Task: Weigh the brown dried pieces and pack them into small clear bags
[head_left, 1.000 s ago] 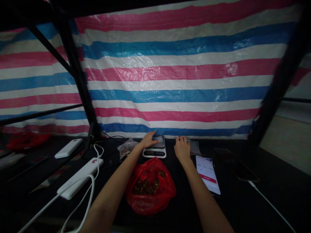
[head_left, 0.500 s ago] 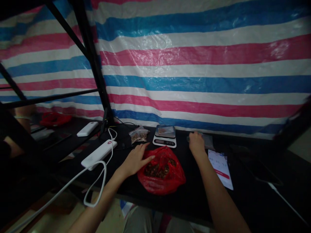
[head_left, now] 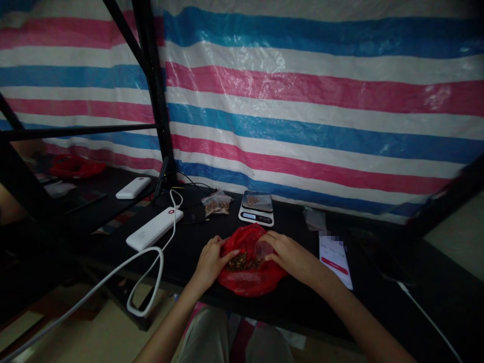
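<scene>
A red plastic bag (head_left: pixel 249 285) lies open on the black table, with small brown pieces like seeds or nuts (head_left: pixel 238 262) inside it. My left hand (head_left: pixel 210 258) grips the bag's left rim, thumb over the inside. Held in my right hand (head_left: pixel 289 252) is a small clear cup (head_left: pixel 263 248), tilted over the brown pieces at the bag's right side. Just behind the bag stands a white kitchen scale (head_left: pixel 257 218) with its display lit. On its plate rests a small clear bag (head_left: pixel 257 201) with some brown contents.
Left of the scale is a filled zip bag (head_left: pixel 217 203). To the right lie clear plastic bags (head_left: pixel 316 220), a lit phone (head_left: pixel 335 262) and a dark phone (head_left: pixel 389 259) with a cable. A white power bank (head_left: pixel 154 230) trails a looped cable. Another person's arm (head_left: pixel 7 204) shows far left.
My right hand has come left from beside the clear bags to the red bag, bringing the cup. My left hand has closed on the bag's rim. The view has shifted slightly.
</scene>
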A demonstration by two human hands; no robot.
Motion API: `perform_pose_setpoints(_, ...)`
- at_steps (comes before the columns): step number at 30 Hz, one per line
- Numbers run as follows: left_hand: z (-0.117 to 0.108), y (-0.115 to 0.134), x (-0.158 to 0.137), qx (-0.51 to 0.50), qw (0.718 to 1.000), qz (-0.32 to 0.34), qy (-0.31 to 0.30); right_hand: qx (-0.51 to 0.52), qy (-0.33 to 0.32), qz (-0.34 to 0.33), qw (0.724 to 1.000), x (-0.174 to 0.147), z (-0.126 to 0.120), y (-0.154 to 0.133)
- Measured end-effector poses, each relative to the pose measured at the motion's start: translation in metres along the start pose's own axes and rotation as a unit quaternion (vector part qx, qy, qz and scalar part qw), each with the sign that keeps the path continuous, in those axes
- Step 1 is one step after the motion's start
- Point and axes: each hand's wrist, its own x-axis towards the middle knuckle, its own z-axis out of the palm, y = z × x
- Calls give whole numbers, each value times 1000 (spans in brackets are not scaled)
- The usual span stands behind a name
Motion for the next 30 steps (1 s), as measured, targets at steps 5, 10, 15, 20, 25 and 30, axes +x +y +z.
perform_pose_setpoints(5, -4, 8, -5, -64, 997, 49, 11, -153, -40, 28, 987, 0, -3, 15)
perform_pose_setpoints(10, -5, 12, -7, -157, 986, 44, 21, -205, -44, -11, 978, 9, 13, 5)
perform_pose_setpoints(15, -5, 5, -6, -176, 983, -2, 44, -172, -51, -54, 982, 12, 22, -12)
perform_pose_setpoints(20, -2, -2, -6, -174, 982, -31, 72, -93, -36, -58, 993, 10, 27, -23)
perform_pose_setpoints(25, -5, 0, -6, -197, 975, -28, 100, -31, -18, -36, 999, 11, 34, -25)
perform_pose_setpoints(30, -9, 2, -7, -215, 968, -22, 125, -7, 12, -10, 1000, 15, 44, -30)
